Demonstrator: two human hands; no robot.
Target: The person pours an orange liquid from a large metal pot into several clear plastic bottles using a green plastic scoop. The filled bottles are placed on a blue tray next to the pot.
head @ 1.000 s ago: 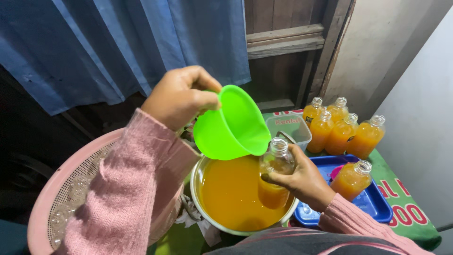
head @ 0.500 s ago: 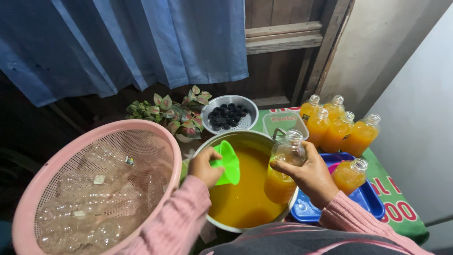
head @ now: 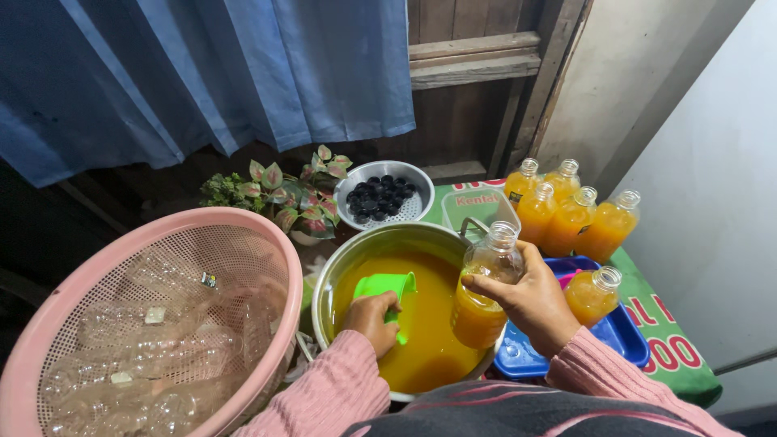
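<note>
- Head view: the left hand was clenched around a green scoop, dipped into the orange liquid in a metal pot.
- The right hand gripped a half-filled bottle, fingers wrapped round its body, held upright over the pot's right rim.
- A pink basket of empty bottles pressed against the pot's left side.
- A blue tray with one filled bottle sat just beside the right hand; five more bottles stood behind it.
- A bowl of dark caps lay beyond the pot, with little open room.
</note>
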